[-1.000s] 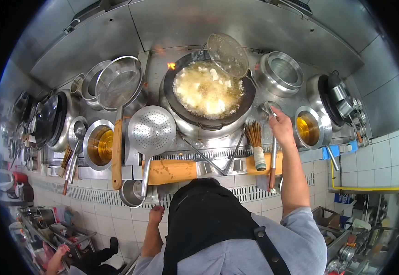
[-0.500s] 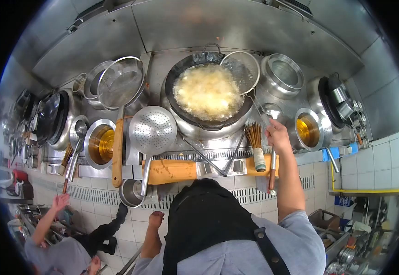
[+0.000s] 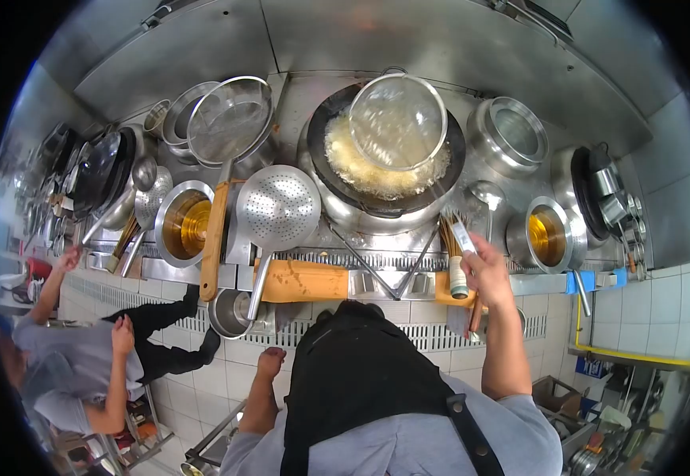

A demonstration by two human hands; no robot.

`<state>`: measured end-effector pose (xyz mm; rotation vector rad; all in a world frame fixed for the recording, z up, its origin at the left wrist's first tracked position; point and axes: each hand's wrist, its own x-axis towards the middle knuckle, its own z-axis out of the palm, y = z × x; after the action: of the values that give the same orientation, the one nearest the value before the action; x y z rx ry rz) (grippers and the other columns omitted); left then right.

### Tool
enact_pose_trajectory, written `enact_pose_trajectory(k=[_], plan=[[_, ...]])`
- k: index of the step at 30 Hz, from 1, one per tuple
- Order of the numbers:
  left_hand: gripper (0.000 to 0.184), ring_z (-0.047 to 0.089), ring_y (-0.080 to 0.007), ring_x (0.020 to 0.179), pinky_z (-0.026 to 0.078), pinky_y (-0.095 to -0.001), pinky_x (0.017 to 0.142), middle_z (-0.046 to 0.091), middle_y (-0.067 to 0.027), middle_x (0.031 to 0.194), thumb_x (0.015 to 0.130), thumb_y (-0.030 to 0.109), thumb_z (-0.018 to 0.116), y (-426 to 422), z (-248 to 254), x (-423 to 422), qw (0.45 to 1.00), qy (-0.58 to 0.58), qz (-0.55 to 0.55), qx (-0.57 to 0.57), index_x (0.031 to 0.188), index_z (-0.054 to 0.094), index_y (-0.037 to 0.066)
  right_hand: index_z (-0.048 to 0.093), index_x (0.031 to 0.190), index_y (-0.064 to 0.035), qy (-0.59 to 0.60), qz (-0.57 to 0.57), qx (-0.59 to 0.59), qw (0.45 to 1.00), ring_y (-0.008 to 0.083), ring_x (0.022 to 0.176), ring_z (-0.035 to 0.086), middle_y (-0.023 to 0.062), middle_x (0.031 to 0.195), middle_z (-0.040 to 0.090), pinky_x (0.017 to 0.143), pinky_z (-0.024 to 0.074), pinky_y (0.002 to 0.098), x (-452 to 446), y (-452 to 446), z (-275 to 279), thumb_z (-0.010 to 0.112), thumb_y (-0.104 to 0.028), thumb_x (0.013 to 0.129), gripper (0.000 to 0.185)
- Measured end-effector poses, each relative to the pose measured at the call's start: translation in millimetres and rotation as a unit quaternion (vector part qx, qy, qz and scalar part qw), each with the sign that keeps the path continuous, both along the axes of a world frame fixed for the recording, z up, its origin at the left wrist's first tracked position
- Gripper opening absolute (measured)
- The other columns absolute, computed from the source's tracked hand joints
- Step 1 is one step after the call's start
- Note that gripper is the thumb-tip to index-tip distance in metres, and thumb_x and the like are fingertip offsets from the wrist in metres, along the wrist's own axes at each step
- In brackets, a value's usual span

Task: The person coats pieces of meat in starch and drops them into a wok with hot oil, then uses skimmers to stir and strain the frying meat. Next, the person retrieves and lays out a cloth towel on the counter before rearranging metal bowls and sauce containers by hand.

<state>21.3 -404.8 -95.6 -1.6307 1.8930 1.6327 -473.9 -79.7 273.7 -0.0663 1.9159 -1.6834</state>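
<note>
Steel-mesh strainer (image 3: 398,123) is over the black wok (image 3: 457,151), bubbling liquid (image 3: 346,165) visible left and near of it. Right hand (image 3: 488,274) grips the strainer's pale handle (image 3: 462,236); any print there unreadable. Left hand (image 3: 271,363) loosely curled near the apron (image 3: 361,373), can't tell if holding anything. Brush (image 3: 457,279) just left of right hand.

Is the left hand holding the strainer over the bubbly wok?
No, the right hand holds the strainer; the left hand is beside the black apron.
</note>
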Motion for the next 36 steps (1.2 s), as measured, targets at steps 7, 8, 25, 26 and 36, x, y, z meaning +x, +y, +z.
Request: enact_pose_trajectory(k=[7, 8, 25, 26, 36], plan=[[0.028, 0.070, -0.0194, 0.072, 0.055, -0.0349, 0.071, 0.074, -0.0105, 0.079, 0.085, 0.024, 0.076, 11.8, -3.8, 10.6, 1.000, 0.004, 0.017, 0.004, 0.099, 0.073, 0.000, 0.061, 0.139, -0.0034, 0.198, 0.085, 0.169, 0.962, 0.0235, 0.072, 0.067, 0.0109, 0.085, 0.071, 0.066, 0.0515, 0.0345, 16.1, 9.8, -21.9, 0.058, -0.010, 0.100, 0.040], [0.029, 0.071, -0.0194, 0.072, 0.055, -0.0348, 0.071, 0.074, -0.0105, 0.080, 0.085, 0.025, 0.076, 14.5, -4.1, 11.5, 1.000, -0.003, 0.018, 0.007, 0.099, 0.073, -0.001, 0.062, 0.138, -0.0034, 0.308, 0.087, 0.198, 0.926, 0.0305, 0.080, 0.071, 0.0154, 0.092, 0.073, 0.073, 0.0539, 0.0385, 14.2, 5.3, -32.6, 0.059, -0.010, 0.099, 0.040], [0.029, 0.073, -0.0190, 0.073, 0.057, -0.0338, 0.072, 0.076, -0.0107, 0.083, 0.088, 0.024, 0.076, 11.6, -12.2, 15.7, 0.999, -0.027, -0.036, -0.011, 0.102, 0.074, -0.001, 0.062, 0.137, 0.0010, 0.151, 0.127, 0.187, 0.962, 0.0155, 0.070, 0.060, 0.0094, 0.082, 0.066, 0.069, 0.0507, 0.0331, 9.6, -14.0, -14.6, 0.058, -0.013, 0.098, 0.041], [0.029, 0.073, -0.0193, 0.073, 0.057, -0.0341, 0.072, 0.076, -0.0109, 0.084, 0.088, 0.024, 0.075, 10.1, -12.7, 15.1, 0.999, -0.035, -0.029, 0.000, 0.103, 0.073, -0.001, 0.062, 0.136, 0.0009, 0.170, 0.132, 0.180, 0.960, 0.0151, 0.070, 0.060, 0.0087, 0.082, 0.066, 0.068, 0.0506, 0.0327, 3.8, -17.6, -33.7, 0.058, -0.013, 0.099, 0.040], [0.029, 0.070, -0.0178, 0.074, 0.055, -0.0337, 0.074, 0.074, -0.0102, 0.083, 0.089, 0.023, 0.074, 3.2, -1.9, -22.4, 0.999, 0.035, -0.030, -0.016, 0.103, 0.072, -0.002, 0.055, 0.147, -0.0034, -0.093, 0.065, -0.009, 0.994, 0.0077, 0.046, 0.041, 0.0012, 0.071, 0.055, 0.042, 0.0310, 0.0259, -8.5, -5.3, -23.9, 0.055, -0.010, 0.102, 0.046]])
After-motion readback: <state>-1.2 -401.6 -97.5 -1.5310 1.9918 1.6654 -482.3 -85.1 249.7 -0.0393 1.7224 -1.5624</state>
